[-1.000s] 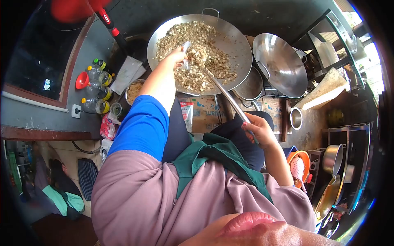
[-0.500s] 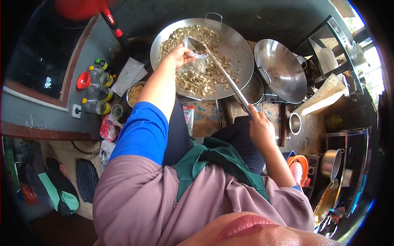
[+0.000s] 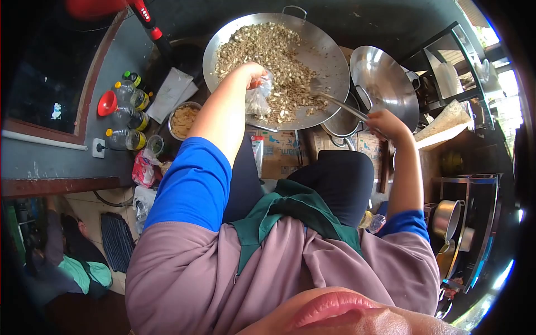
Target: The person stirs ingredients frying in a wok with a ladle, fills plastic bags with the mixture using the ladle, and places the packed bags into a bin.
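Note:
My left hand is closed on the top of a clear plastic bag, which hangs over the near left part of a wide wok. Something pale shows through the plastic, too blurred to make out. Chopped brownish and cream-coloured food covers the wok's left and middle. My right hand grips the handle of a long metal wok spatula to the right of the wok. The spatula's head is blurred and lies at the right edge of the food.
A second wok stands to the right, a saucepan between the two. At left are bottles, a red funnel and a bowl of tan food. Another person is at lower left, and a rack with pots at right.
The spatula's head has gone from the bag's mouth down to the food at the right. My right hand has moved right and forward. The bag now hangs lower from my left hand.

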Demonstrator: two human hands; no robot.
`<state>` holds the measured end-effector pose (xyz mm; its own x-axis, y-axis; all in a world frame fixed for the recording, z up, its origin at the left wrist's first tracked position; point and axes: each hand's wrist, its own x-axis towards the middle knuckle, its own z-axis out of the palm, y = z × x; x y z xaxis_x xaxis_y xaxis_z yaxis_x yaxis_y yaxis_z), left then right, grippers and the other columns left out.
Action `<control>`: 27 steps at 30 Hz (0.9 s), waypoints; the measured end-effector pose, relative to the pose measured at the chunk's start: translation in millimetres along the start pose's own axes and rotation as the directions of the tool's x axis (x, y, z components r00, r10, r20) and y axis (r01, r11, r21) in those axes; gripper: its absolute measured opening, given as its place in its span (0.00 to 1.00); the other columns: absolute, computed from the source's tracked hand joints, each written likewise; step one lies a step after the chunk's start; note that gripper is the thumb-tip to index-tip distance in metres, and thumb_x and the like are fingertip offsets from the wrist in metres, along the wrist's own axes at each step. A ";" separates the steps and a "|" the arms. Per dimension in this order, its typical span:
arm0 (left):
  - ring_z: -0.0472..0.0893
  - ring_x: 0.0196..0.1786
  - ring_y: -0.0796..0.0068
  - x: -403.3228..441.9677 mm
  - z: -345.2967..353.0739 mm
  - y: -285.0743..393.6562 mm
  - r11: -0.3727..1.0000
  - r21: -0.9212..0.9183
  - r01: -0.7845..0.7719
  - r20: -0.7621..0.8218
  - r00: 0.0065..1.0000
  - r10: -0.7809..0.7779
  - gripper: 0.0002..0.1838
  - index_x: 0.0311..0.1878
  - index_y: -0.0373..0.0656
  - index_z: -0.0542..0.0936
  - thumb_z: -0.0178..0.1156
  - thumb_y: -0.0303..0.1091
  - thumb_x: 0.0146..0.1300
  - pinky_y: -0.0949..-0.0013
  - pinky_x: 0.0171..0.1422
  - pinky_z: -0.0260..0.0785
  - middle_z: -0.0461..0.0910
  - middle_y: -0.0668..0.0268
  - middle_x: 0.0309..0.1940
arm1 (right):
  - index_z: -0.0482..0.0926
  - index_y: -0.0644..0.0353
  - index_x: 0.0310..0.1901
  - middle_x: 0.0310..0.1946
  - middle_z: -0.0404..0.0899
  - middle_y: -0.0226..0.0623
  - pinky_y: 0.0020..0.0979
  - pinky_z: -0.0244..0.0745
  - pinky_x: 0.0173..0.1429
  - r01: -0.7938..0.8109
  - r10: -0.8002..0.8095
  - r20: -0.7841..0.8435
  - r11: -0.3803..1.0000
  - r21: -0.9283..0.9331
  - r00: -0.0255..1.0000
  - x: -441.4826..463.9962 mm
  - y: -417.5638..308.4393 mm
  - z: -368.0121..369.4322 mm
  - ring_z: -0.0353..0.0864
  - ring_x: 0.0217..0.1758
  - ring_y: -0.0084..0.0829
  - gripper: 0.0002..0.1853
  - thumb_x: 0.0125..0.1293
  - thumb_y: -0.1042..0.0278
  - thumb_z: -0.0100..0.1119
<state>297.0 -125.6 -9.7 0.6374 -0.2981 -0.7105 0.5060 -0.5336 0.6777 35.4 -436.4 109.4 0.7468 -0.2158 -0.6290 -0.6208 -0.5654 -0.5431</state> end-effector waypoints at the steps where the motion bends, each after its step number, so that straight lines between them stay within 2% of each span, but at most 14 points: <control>1: 0.67 0.15 0.84 -0.6 -1.7 0.4 0.999 -0.040 -0.006 0.014 1.000 0.007 0.07 0.35 0.43 0.79 0.60 0.35 0.57 0.83 0.15 0.61 0.72 0.67 0.22 | 0.78 0.67 0.32 0.16 0.73 0.34 0.26 0.63 0.17 0.019 -0.028 0.060 0.988 0.153 0.998 27.0 4.9 7.7 0.69 0.14 0.22 0.08 0.61 0.70 0.56; 2: 0.69 0.16 0.83 -3.7 -4.0 2.9 0.996 -0.082 -0.016 0.024 1.000 0.018 0.07 0.37 0.43 0.80 0.60 0.35 0.58 0.83 0.16 0.63 0.73 0.66 0.23 | 0.79 0.66 0.33 0.17 0.73 0.32 0.24 0.62 0.17 0.032 -0.069 0.112 0.953 0.301 0.991 52.9 9.5 20.7 0.69 0.14 0.21 0.07 0.62 0.70 0.56; 3: 0.71 0.17 0.82 -5.0 -6.4 6.1 0.992 -0.125 -0.028 0.032 0.999 0.032 0.08 0.38 0.43 0.80 0.59 0.35 0.59 0.83 0.17 0.65 0.74 0.65 0.25 | 0.79 0.64 0.34 0.20 0.74 0.31 0.22 0.63 0.18 0.028 -0.050 0.041 0.911 0.411 0.998 77.7 13.6 42.1 0.70 0.17 0.19 0.08 0.63 0.68 0.57; 4: 0.72 0.20 0.81 0.0 -9.2 6.6 0.967 -0.246 -0.060 0.057 0.995 0.076 0.08 0.40 0.44 0.80 0.58 0.35 0.59 0.83 0.19 0.67 0.74 0.64 0.27 | 0.79 0.64 0.35 0.22 0.75 0.30 0.21 0.64 0.19 0.031 -0.007 -0.055 0.897 0.441 0.998 73.5 -7.1 66.8 0.70 0.19 0.19 0.08 0.62 0.68 0.58; 6: 0.76 0.26 0.79 12.9 -13.5 2.3 0.875 -0.473 -0.102 0.092 0.982 0.164 0.09 0.43 0.46 0.81 0.57 0.36 0.60 0.82 0.23 0.71 0.75 0.63 0.31 | 0.78 0.64 0.35 0.21 0.74 0.30 0.22 0.65 0.20 0.124 -0.103 -0.070 0.822 0.555 0.992 111.1 10.1 104.4 0.69 0.17 0.19 0.07 0.63 0.69 0.56; 9: 0.78 0.32 0.78 7.2 -9.0 3.4 0.779 -0.590 -0.215 0.047 0.953 0.299 0.09 0.43 0.49 0.81 0.57 0.38 0.61 0.83 0.25 0.73 0.76 0.64 0.33 | 0.76 0.65 0.38 0.21 0.72 0.29 0.21 0.62 0.18 0.150 -0.102 -0.111 0.726 0.672 0.989 106.3 16.9 132.7 0.68 0.17 0.18 0.07 0.63 0.70 0.55; 10: 0.78 0.35 0.77 11.0 -10.8 4.5 0.802 -0.565 -0.191 0.083 0.955 0.286 0.13 0.50 0.54 0.78 0.57 0.38 0.61 0.75 0.35 0.76 0.77 0.67 0.36 | 0.76 0.65 0.41 0.22 0.71 0.29 0.20 0.61 0.17 0.176 -0.124 -0.124 0.694 0.698 0.984 101.1 21.2 134.8 0.67 0.16 0.18 0.09 0.64 0.70 0.55; 13: 0.77 0.35 0.76 9.1 -6.5 7.7 0.874 -0.455 -0.172 0.049 0.975 0.217 0.15 0.53 0.57 0.74 0.55 0.34 0.62 0.64 0.43 0.70 0.78 0.69 0.31 | 0.76 0.66 0.45 0.22 0.71 0.28 0.19 0.60 0.17 0.228 -0.122 -0.201 0.696 0.681 0.972 62.4 21.3 121.9 0.67 0.16 0.18 0.11 0.63 0.71 0.55; 14: 0.76 0.35 0.77 5.0 -7.8 12.3 0.933 -0.326 -0.155 0.049 0.982 0.181 0.17 0.54 0.58 0.72 0.54 0.35 0.61 0.63 0.46 0.62 0.79 0.71 0.30 | 0.75 0.66 0.49 0.22 0.72 0.28 0.19 0.59 0.17 0.254 -0.150 -0.211 0.711 0.655 0.966 50.3 22.3 112.8 0.66 0.16 0.17 0.14 0.63 0.71 0.55; 17: 0.75 0.35 0.79 16.3 -5.4 9.2 0.900 -0.347 -0.264 -0.044 0.963 0.265 0.13 0.47 0.56 0.73 0.54 0.35 0.58 0.67 0.40 0.60 0.80 0.71 0.28 | 0.73 0.66 0.55 0.22 0.72 0.28 0.19 0.60 0.17 0.317 -0.226 -0.226 0.750 0.581 0.948 -7.5 -0.9 82.3 0.66 0.16 0.16 0.20 0.60 0.73 0.54; 21: 0.80 0.36 0.72 5.3 -5.6 14.8 0.846 -0.466 -0.258 0.032 0.951 0.307 0.08 0.42 0.49 0.73 0.52 0.31 0.59 0.64 0.46 0.67 0.81 0.66 0.30 | 0.71 0.72 0.56 0.23 0.72 0.29 0.17 0.58 0.16 0.352 -0.288 -0.202 0.780 0.517 0.936 -75.4 -24.5 49.5 0.65 0.14 0.14 0.22 0.60 0.73 0.54; 22: 0.83 0.39 0.66 9.8 -8.4 16.0 0.841 -0.465 -0.276 0.068 0.936 0.344 0.08 0.42 0.44 0.71 0.50 0.28 0.60 0.63 0.45 0.73 0.81 0.61 0.32 | 0.70 0.72 0.57 0.23 0.72 0.29 0.17 0.58 0.16 0.341 -0.281 -0.194 0.786 0.515 0.940 -89.0 -29.1 44.3 0.65 0.14 0.14 0.22 0.60 0.74 0.54; 23: 0.83 0.40 0.66 14.1 -10.8 16.5 0.834 -0.477 -0.276 0.082 0.931 0.356 0.07 0.42 0.42 0.73 0.50 0.29 0.61 0.63 0.46 0.74 0.81 0.59 0.34 | 0.70 0.73 0.57 0.23 0.72 0.29 0.16 0.58 0.16 0.330 -0.272 -0.186 0.793 0.513 0.944 -98.6 -31.3 40.9 0.65 0.14 0.14 0.22 0.60 0.75 0.53; 27: 0.83 0.43 0.63 7.3 -11.9 19.6 0.802 -0.519 -0.294 0.109 0.908 0.404 0.07 0.39 0.36 0.74 0.49 0.27 0.63 0.65 0.46 0.77 0.81 0.51 0.37 | 0.70 0.68 0.59 0.22 0.72 0.28 0.16 0.58 0.16 0.320 -0.306 -0.099 0.872 0.371 0.947 -120.2 -37.5 38.9 0.65 0.14 0.13 0.23 0.61 0.73 0.55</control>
<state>318.5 -128.8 0.7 0.7199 -0.5725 -0.3924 0.5200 0.0705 0.8512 -40.3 -358.2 183.7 0.9206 -0.1100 -0.3746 -0.3904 -0.2662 -0.8813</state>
